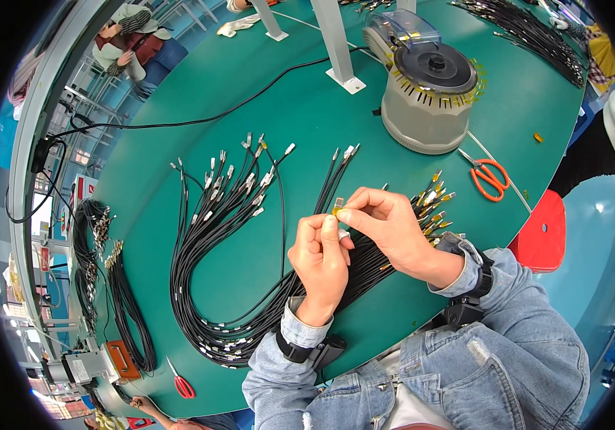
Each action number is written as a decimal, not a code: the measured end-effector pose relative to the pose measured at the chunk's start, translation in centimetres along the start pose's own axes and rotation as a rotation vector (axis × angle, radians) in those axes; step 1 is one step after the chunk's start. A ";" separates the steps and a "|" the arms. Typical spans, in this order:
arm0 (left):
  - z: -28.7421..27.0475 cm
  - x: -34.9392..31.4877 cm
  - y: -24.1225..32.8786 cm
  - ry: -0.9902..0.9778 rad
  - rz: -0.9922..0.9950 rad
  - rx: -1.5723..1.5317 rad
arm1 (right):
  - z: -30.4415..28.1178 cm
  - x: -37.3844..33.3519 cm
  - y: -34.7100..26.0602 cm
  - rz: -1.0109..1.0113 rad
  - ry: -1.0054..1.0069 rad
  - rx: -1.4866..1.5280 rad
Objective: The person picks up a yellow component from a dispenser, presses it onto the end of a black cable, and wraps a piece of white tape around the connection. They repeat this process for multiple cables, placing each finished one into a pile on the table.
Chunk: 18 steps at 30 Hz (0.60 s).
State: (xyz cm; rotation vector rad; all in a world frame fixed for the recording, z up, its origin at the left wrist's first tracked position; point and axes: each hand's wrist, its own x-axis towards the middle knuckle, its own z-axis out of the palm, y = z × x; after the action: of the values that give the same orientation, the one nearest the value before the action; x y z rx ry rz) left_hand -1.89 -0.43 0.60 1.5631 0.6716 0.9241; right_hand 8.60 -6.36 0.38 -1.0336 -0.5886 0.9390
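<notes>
Near the middle of the green table, my left hand (319, 264) is closed in a pinch on a black cable's metal plug (339, 203). My right hand (393, 228) meets it from the right, thumb and forefinger pinched at a small piece of yellow tape (336, 211) on the plug. Part of that cable is hidden by my fingers. A large bundle of black cables (203, 304) curves on the table to the left, its silver plugs fanned out at the far end. Beside my right wrist lie several cables with yellow-wrapped plugs (433, 208).
Beyond my hands stands a round tape dispenser (426, 115) with yellow strips around its rim. Orange-handled scissors (490, 179) lie at the right, red-handled scissors (183, 385) at the near left. More cable bundles (128, 315) lie left. A metal post (337, 50) rises behind; other people sit around.
</notes>
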 end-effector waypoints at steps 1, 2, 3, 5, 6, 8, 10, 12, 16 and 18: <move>0.0 0.0 0.0 -0.001 0.000 0.006 | 0.0 0.0 0.0 -0.001 0.000 0.000; 0.0 0.0 0.0 -0.001 -0.001 0.012 | 0.1 0.0 0.0 -0.004 0.003 0.001; 0.0 0.0 0.0 0.000 -0.001 0.012 | 0.1 0.0 0.0 -0.007 0.007 0.002; 0.0 0.0 -0.1 -0.009 -0.003 0.010 | 0.2 -0.1 0.0 -0.011 0.009 0.003; 0.0 0.0 -0.1 -0.013 -0.003 0.009 | 0.2 -0.2 0.0 -0.017 0.012 0.017; 0.0 -0.1 0.1 -0.015 -0.013 -0.015 | 0.3 -0.3 0.2 -0.030 0.017 0.046; 0.1 -0.1 0.3 -0.022 -0.036 -0.063 | 0.2 -0.2 0.4 -0.007 0.002 0.093; 0.1 -0.2 0.4 -0.025 -0.047 -0.088 | 0.1 -0.2 0.7 0.042 -0.024 0.188; 0.1 -0.1 0.6 -0.031 -0.087 -0.153 | 0.1 -0.1 0.9 0.062 -0.054 0.243; 0.0 0.0 0.5 -0.024 -0.117 -0.182 | 0.3 -0.1 0.6 0.090 -0.062 0.278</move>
State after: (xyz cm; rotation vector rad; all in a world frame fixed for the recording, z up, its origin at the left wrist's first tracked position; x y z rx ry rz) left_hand -1.88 -0.55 1.13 1.3572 0.6370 0.8534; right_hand 8.11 -6.17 -0.07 -0.7889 -0.4502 1.1018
